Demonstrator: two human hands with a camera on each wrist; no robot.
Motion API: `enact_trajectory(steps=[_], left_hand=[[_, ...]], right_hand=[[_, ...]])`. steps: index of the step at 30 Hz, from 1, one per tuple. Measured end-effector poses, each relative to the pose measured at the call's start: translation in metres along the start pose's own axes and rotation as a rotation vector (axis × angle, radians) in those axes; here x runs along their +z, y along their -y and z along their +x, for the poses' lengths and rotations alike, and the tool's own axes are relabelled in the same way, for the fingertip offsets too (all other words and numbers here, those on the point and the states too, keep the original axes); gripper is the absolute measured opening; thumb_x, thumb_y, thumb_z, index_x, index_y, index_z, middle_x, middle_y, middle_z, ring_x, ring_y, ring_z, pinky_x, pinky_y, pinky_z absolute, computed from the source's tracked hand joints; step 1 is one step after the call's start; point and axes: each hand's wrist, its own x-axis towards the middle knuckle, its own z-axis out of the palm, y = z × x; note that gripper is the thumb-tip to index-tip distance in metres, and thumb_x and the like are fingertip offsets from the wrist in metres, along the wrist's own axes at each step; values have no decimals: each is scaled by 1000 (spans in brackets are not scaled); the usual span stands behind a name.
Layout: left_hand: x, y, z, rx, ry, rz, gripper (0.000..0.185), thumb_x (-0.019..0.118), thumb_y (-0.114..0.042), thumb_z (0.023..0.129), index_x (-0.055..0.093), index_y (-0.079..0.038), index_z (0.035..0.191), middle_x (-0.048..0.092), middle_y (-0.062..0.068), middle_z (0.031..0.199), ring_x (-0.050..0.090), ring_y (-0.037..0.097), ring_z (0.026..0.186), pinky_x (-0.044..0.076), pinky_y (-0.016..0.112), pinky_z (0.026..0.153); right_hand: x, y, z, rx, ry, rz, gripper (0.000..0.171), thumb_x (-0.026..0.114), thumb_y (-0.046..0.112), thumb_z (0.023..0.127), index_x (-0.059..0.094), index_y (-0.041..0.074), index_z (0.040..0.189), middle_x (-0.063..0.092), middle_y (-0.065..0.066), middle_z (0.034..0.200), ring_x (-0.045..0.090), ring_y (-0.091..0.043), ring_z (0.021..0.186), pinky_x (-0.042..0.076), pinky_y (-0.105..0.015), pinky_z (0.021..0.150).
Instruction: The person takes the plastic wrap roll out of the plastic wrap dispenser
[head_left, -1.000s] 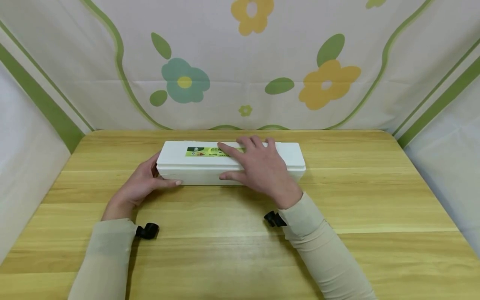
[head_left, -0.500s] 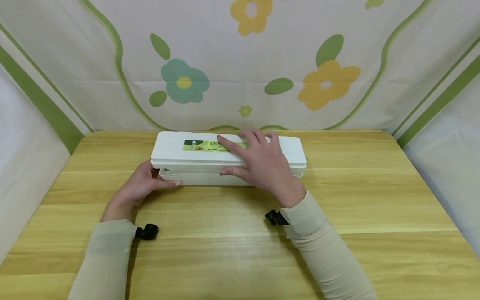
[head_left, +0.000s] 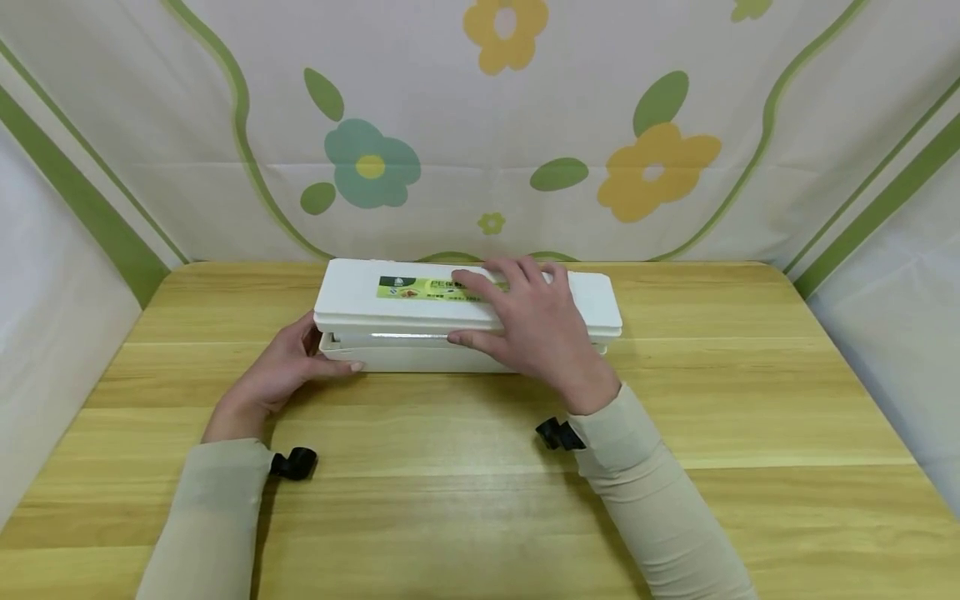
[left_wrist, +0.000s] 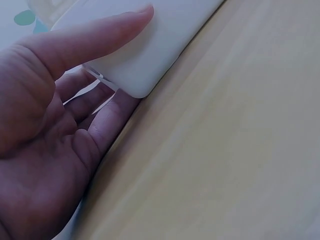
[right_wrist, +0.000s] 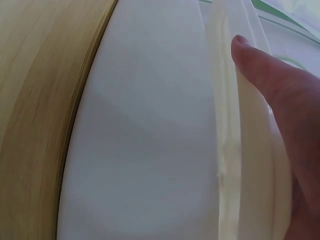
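A long white plastic cling film box stands at the table's far side, its lid (head_left: pixel 348 287) raised off the base (head_left: pixel 420 360). A green-yellow label (head_left: pixel 412 288) marked "PE" lies along the lid. My right hand (head_left: pixel 536 329) grips the lid, thumb at the front edge and fingers over the far edge. In the right wrist view, the thumb (right_wrist: pixel 270 75) presses the lid's rim above the base's front wall (right_wrist: pixel 145 125). My left hand (head_left: pixel 281 367) holds the base's left end, thumb on the front wall. A shiny strip (head_left: pixel 408 336) shows in the gap; the interior is mostly hidden.
The wood-grain table (head_left: pixel 420 500) stretches in front of the box and to both sides. A white cloth with printed flowers (head_left: pixel 375 162) hangs behind the table's far edge. Black wrist cameras (head_left: pixel 296 463) sit on both sleeves.
My right hand has lifted the lid off the base, left end first, then shifted it slightly right. A gap has opened between lid and base. My left hand has stayed at the base.
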Motion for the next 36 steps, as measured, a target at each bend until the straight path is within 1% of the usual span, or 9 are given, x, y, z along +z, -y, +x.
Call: enact_trajectory(steps=[4,6,9,14,18,21,25,31,36], left_hand=[[-1,2,1,9,-3,-10,94,92,-10,85,42,-18,164,56,-2,148,50,14,133,46,14,103],[-1,3,2,15,0,-10,93,92,-9,85,43,-19,164,56,-1,149,50,15,133,47,15,102],[-2,4,3,24,16,-17,96,92,-9,85,41,-23,166,51,3,157,47,18,138,46,15,104],[-5,4,4,21,56,-49,106,91,-9,87,31,-33,171,36,5,172,39,19,148,43,12,106],[-6,5,4,24,71,-61,106,89,-8,88,28,-34,172,37,6,170,44,19,142,46,13,105],[-6,6,5,40,82,-75,104,87,-5,89,29,-30,172,41,6,165,49,18,135,48,15,104],[-5,10,7,57,96,-97,103,86,-1,90,30,-28,172,44,5,161,52,17,132,51,17,103],[-4,10,9,56,106,-116,103,86,0,89,31,-27,171,42,5,163,51,16,134,50,16,105],[-7,10,8,51,103,-112,104,86,0,89,29,-27,172,40,5,165,48,16,136,48,15,105]], right_hand=[[-1,-1,0,-1,-10,-6,72,73,74,90,61,36,149,64,-5,145,61,-33,128,45,-57,102],[-2,-2,0,6,-13,6,72,74,73,90,61,36,149,64,-5,144,61,-33,127,46,-57,102],[-5,-4,-1,21,-17,31,72,76,72,89,61,36,149,65,-5,143,62,-33,127,45,-57,102],[-11,-12,-3,48,-21,55,73,78,71,87,62,35,149,66,-7,141,61,-35,130,44,-59,103],[-17,-24,-7,100,-10,86,73,79,69,87,62,36,150,66,-8,144,60,-37,131,44,-60,101],[-22,-36,-12,156,-1,103,76,80,69,86,61,37,152,65,-9,146,58,-38,132,43,-62,101],[-31,-60,-22,237,12,110,77,82,66,86,60,34,153,63,-13,149,55,-41,137,40,-68,104],[-41,-99,-49,362,51,111,72,80,57,92,58,32,156,58,-16,153,49,-46,142,34,-73,110],[-41,-124,-70,416,75,108,72,79,56,93,58,28,156,57,-20,152,48,-50,141,30,-77,110]])
